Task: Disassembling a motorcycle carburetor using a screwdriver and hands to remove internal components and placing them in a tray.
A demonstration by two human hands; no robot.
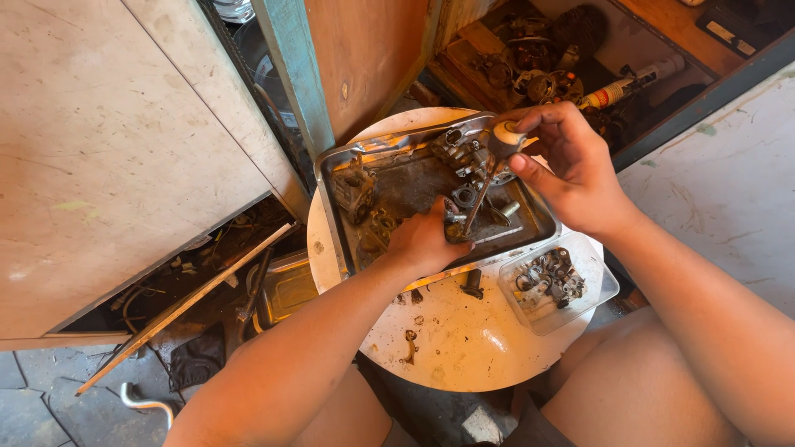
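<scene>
head view: right hand (pixel 571 170) grips a screwdriver (pixel 489 178) by its handle; left hand (pixel 426 240) closed on a small metal part (pixel 457 225) near the front edge of the metal tray (pixel 331 207). part looks rigid, oily, likely slippery; best pinched by its body.

A pale scuffed panel (pixel 108 141) fills the upper left of the frame, a teal post (pixel 291 66) and brown board (pixel 364 58) stand top centre, a white wall (pixel 729 174) right, grey floor stones (pixel 50 406) lower left.
</scene>
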